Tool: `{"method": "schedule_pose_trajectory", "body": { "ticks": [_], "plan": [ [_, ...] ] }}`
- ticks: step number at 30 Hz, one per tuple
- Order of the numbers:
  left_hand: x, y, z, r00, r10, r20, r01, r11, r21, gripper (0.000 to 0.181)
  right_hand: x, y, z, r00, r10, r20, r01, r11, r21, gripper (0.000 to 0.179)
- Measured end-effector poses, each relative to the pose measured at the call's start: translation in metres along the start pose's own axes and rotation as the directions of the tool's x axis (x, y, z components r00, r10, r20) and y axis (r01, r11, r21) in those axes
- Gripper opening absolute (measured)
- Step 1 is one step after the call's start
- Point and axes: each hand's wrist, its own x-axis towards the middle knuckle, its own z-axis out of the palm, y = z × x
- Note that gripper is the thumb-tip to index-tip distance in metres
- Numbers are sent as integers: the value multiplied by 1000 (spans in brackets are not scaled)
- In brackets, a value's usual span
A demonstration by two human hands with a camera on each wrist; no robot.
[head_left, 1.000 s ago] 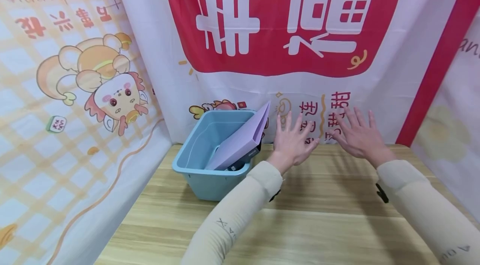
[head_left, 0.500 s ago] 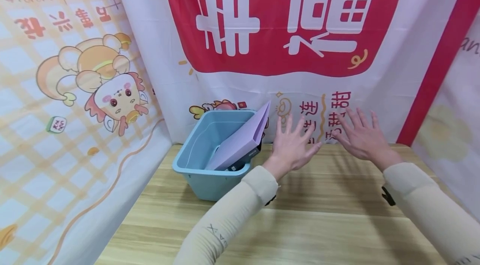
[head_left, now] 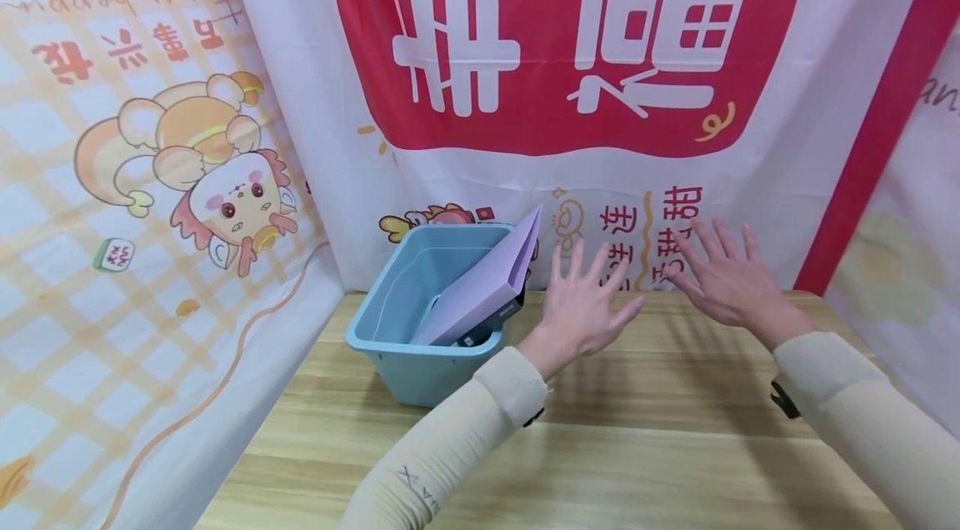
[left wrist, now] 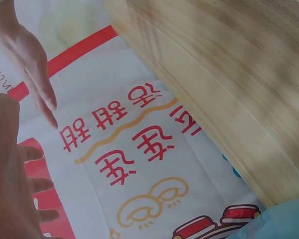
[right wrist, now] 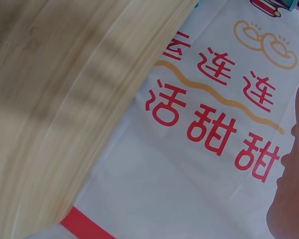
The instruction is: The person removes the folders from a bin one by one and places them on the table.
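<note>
Both hands hover over the far part of the wooden table with fingers spread and straight. The left hand (head_left: 581,301) is just right of a light blue plastic bin (head_left: 427,376), holding nothing. Farther right, the right hand (head_left: 731,280) also holds nothing. A lilac folder (head_left: 476,288) leans slantwise inside the bin, its top end sticking out over the rim. Beneath the folder lies a black item (head_left: 491,326), mostly hidden, whose kind I cannot tell. In the left wrist view the left hand (left wrist: 10,174) shows at the left edge, with the right hand (left wrist: 32,64) above it.
The wood-grain table (head_left: 600,463) reaches back to a white cloth (head_left: 315,97) printed with a large red panel (head_left: 540,38). Another patterned cloth (head_left: 150,305) hangs along the left side, and a pale cloth (head_left: 900,263) hangs at the right.
The right hand has shifted slightly to the right, and the left forearm has moved a little to the left. The bin and folder have stayed in place.
</note>
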Motion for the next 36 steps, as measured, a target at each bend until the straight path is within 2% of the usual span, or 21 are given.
{"method": "schedule_pose_trajectory", "body": {
  "ticks": [9,16,23,36],
  "plan": [
    [-10,-5,-4,1000,-2,-16,2,1000,8,70,2,-8,-4,999,-33,-42,34,999,13,76],
    [-16,-6,-5,1000,6,-23,-7,1000,-7,71,2,-12,-7,999,-28,-29,28,999,25,75],
    [-28,-9,-6,999,10,-42,-12,998,-55,69,-1,-16,-5,1000,-10,6,10,998,58,75],
    [-43,-15,-12,997,30,-69,-34,998,-59,70,-5,-18,-5,1000,-9,-13,10,997,77,75]
  ]
}}
